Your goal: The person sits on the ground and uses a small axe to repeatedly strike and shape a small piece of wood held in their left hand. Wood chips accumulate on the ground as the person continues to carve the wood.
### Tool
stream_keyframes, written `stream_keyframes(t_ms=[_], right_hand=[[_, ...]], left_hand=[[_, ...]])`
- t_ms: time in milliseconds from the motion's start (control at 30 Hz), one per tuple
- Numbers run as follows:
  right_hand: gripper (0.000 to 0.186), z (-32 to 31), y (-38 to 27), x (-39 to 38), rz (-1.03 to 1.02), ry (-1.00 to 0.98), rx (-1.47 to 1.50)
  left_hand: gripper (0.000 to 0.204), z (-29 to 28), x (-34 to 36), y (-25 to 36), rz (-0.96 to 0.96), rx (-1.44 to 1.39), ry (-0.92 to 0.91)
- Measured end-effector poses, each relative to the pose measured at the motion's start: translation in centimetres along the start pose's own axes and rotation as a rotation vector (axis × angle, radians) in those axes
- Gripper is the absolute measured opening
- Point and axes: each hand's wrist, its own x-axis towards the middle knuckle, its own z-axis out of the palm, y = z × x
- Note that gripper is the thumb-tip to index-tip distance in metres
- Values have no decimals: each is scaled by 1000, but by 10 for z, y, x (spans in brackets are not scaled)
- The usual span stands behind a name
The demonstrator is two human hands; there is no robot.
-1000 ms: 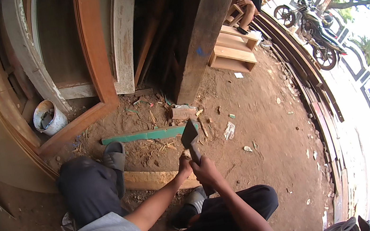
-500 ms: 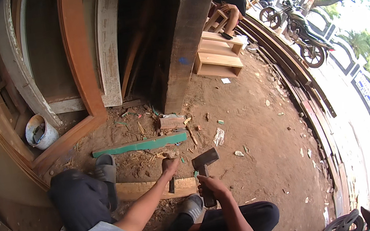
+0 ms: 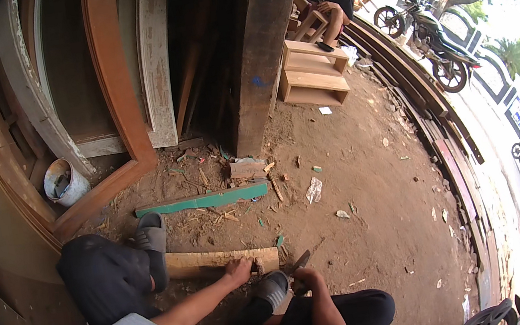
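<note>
A pale wooden plank lies on the dirt between my sandalled feet. My left hand is closed around a chisel, whose dark blade points left, low along the plank's face. The handle end pokes out on the right side of the fist. To the right of the plank, my right hand grips a mallet, held low above the ground near my right sandal. Its head is seen at an angle and the fingers partly hide the handle.
Beyond the plank lies a green-painted board, with a wood block and chips around. Door frames and a white bucket stand left, a post ahead. A person sits by a wooden shelf; stacked planks run right.
My left hand has lowered toward me and tilted the chisel from upright to nearly flat along the plank. My right hand has moved slightly right, with the mallet lowered and turned.
</note>
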Motion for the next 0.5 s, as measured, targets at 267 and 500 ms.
stream_keyframes(t_ms=[267, 500], right_hand=[[28, 6, -43, -8, 52, 38, -29], [19, -4, -19, -4, 184, -97, 243]], left_hand=[[26, 8, -6, -13, 69, 107, 14], [26, 7, 4, -7, 68, 63, 98]])
